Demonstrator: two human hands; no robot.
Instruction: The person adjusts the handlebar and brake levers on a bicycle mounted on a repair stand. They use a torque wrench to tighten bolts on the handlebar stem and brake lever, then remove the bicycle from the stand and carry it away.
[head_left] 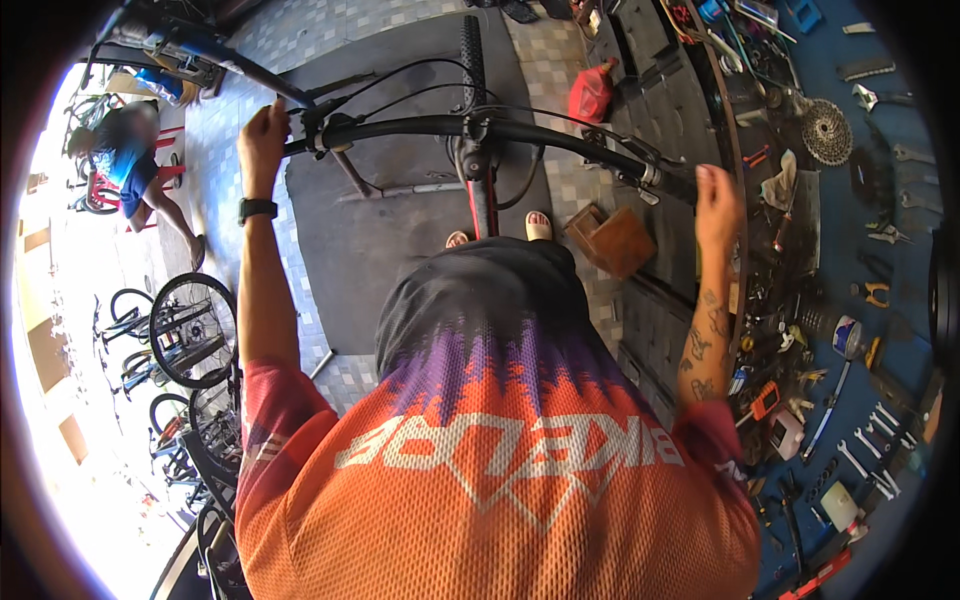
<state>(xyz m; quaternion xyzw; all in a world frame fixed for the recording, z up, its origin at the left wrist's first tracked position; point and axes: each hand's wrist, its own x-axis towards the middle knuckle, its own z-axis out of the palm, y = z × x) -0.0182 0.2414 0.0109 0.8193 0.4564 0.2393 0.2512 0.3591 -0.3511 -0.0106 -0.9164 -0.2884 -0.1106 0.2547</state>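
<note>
A black bicycle handlebar [430, 126] runs across in front of me, with its stem [478, 160] and front tyre [472, 55] beyond. My left hand [263, 135] is closed round the left grip, a black watch on the wrist. My right hand [717, 205] grips the right end of the bar, next to the brake lever [635, 165]. Black cables loop above the bar. My orange and purple jersey fills the lower middle, and my toes [538, 226] show below the stem.
A dark mat [390, 250] lies under the bike on a tiled floor. At the right are a blue tool wall [850, 300] with wrenches, pliers and a cassette [827, 131]. A brown wooden block [612, 240] and a red container [592, 92] sit nearby. Bicycles [180, 330] stand left; a seated person [130, 160] is far left.
</note>
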